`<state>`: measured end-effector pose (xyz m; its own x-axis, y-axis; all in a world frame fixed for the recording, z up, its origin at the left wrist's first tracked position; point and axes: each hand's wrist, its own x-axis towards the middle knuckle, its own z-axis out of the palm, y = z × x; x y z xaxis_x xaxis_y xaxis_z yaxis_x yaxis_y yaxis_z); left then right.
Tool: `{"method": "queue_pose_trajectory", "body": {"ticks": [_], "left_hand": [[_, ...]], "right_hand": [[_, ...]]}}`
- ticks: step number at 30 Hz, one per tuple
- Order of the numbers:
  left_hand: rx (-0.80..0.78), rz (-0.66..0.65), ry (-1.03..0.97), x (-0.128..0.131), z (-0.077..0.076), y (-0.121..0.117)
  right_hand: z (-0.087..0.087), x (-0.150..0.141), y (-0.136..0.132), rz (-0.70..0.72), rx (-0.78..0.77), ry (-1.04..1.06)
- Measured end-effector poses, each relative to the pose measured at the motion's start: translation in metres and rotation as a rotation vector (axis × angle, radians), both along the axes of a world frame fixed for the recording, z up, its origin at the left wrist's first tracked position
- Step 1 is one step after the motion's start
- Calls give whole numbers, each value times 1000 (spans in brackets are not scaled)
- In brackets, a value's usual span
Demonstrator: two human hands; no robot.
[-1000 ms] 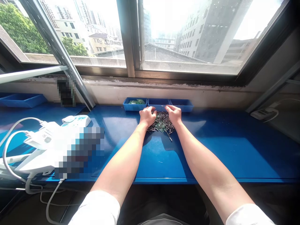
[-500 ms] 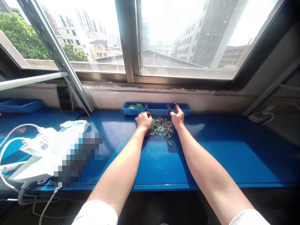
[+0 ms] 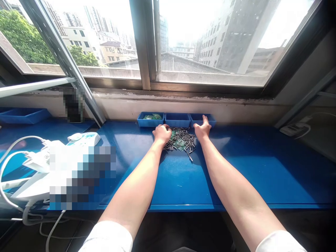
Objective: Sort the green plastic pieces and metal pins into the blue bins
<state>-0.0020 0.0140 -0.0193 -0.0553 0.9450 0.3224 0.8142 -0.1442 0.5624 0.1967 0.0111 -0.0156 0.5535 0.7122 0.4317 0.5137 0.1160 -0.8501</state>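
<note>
A heap of small dark metal pins [image 3: 187, 138], mixed with green circuit boards [image 3: 179, 144], lies on the blue table. My left hand [image 3: 162, 133] rests at the heap's left side with its fingers curled; whatever they hold is hidden. My right hand [image 3: 202, 131] is at the front of the right blue bin [image 3: 213, 121], its fingers apart and stretched over the rim, with nothing visible in them. Beside that bin stand the middle blue bin [image 3: 177, 121] and the left blue bin [image 3: 151, 123], which contains green boards in it.
White power strips [image 3: 85, 140] with plugs and cables lie on the left of the table [image 3: 181, 185]. Further left is another blue tray [image 3: 28, 117]. A metal post [image 3: 65, 63] rises at the left, and a white adapter [image 3: 290, 129] sits far right.
My right hand has opened and shifted slightly right; the small metal pin seen at its fingertips before is out of them. My left hand stays by the heap.
</note>
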Motion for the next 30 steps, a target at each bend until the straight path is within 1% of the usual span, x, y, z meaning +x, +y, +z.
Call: {"method": "queue_pose_trajectory", "body": {"ticks": [2,4,8,10,14,16,19,24,27,30], "left_hand": [[-6,1,5,0,-1,1],[-17,2,8,0,-2,2],[-31,-13,4,-1,-3,2],[-30,-20,-2,-1,-3,2],[-37,-18,-2,0,-3,2],[-36,-13,3,0,-3,2],[-27,-11,9,0,-5,3],[-23,-10,5,0,-4,3],[-11,-23,-12,1,0,0],[60,-64,-42,4,5,-5]], "right_hand": [[1,-3,-1,-18,28,-42],[1,-5,-2,10,13,-78],[-4,-8,-1,139,-113,-159],[-8,-9,-1,182,-176,-207],[-13,-12,0,170,-271,-280],[-14,-13,1,154,-288,-298],[-16,-14,2,161,-264,-288],[-12,-16,0,248,-221,-231],[-6,-19,-2,328,-181,-128],[0,-24,-5,396,-89,-2]]}}
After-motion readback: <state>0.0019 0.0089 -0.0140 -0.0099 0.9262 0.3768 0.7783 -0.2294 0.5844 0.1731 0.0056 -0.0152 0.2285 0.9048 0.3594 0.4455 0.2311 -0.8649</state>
